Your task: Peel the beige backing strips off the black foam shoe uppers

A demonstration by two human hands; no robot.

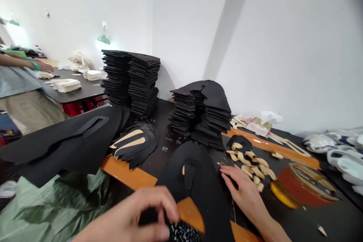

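A horseshoe-shaped black sheet piece (214,196), like a shoe upper, lies in front of me. On it rest a narrow black strip (190,176) and a small beige bit (183,170). Over the left leg of this piece hovers my left hand (141,215), slightly blurred, its fingers curled with a gap between thumb and forefinger and nothing visible in them. My right hand (245,191) lies with fingers stretched out at the piece's right edge, beside a heap of small curved beige pieces (256,166). Whether its fingertips hold anything small is not visible.
Tall black stacks (144,83) and a lower stack (214,109) stand at the back. At left are large black sheets (82,132), beige-and-black strips (130,141) and a green plastic bag (65,200). An amber tape roll (304,185) sits right. A co-worker's hands (44,67) are far left.
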